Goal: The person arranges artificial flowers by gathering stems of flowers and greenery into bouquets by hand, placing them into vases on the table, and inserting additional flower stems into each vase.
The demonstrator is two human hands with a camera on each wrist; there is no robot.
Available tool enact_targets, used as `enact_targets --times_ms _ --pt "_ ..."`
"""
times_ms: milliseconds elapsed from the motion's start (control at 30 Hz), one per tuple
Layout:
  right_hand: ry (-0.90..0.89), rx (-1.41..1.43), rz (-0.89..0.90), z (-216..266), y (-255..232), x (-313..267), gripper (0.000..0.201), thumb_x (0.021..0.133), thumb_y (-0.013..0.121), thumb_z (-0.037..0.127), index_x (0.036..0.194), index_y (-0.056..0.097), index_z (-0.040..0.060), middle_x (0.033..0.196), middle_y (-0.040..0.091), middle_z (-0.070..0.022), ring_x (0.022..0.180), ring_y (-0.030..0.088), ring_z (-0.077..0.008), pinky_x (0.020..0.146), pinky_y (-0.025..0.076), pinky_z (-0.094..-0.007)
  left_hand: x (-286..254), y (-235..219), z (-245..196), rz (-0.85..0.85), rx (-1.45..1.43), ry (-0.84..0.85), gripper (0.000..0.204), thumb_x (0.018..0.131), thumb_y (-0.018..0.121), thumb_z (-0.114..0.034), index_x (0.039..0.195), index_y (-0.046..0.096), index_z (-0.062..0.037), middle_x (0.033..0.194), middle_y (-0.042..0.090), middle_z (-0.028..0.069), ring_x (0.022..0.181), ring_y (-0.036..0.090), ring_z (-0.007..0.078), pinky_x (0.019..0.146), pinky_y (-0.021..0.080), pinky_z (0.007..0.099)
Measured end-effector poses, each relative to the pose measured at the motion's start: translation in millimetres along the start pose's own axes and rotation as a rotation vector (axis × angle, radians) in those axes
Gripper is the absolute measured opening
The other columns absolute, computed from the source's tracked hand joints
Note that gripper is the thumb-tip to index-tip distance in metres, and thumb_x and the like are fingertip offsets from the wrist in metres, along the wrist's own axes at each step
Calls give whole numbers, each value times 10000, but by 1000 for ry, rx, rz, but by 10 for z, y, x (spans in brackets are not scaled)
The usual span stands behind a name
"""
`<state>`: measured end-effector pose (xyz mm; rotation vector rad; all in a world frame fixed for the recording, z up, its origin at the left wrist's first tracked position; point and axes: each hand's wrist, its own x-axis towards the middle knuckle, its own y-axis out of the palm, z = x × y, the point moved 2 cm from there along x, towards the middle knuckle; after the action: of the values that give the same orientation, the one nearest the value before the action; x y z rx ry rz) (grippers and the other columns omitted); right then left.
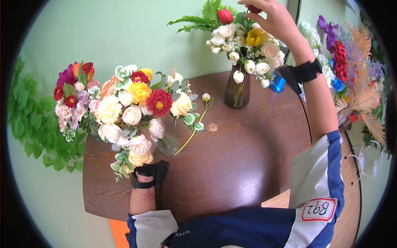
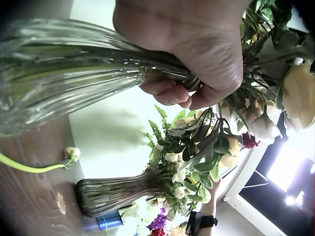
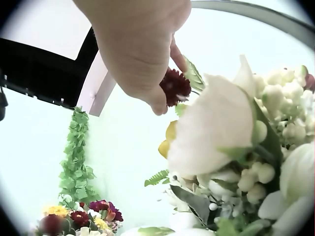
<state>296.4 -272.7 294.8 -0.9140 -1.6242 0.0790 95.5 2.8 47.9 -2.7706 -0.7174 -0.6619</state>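
Note:
My left hand [image 2: 197,44] grips the neck of a clear ribbed glass vase [image 2: 74,64]. That vase is full of mixed flowers [image 1: 132,115], which hide the hand in the head view. At the back, my right hand [image 1: 278,20] reaches over a dark ribbed vase [image 1: 237,89] of white flowers. Between its thumb and fingers is a dark red flower [image 3: 175,87], at the top of this bouquet. A red tulip [image 1: 225,16] and a yellow tulip [image 1: 254,37] stand close by. The red flower's stem is hidden among the blooms.
A white rosebud on a green stem [image 1: 192,133] lies on the wooden table [image 1: 223,165] between the vases. Behind the dark vase sits a blue spool-like object [image 1: 278,84]. More artificial flowers [image 1: 340,62] stand at the right, and leafy vines [image 1: 35,120] hang at the left.

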Motion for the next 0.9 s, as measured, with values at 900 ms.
enact_targets --times_ms 900 --pt "549 314 14 -59 -504 -333 380 738 646 65 1114 589 71 1179 566 -152 904 604 -280 802 499 -314 6 11 8 6 -11 -2 240 866 480 -74 632 434 -39 540 424 27 432 405 106 428 282 228"
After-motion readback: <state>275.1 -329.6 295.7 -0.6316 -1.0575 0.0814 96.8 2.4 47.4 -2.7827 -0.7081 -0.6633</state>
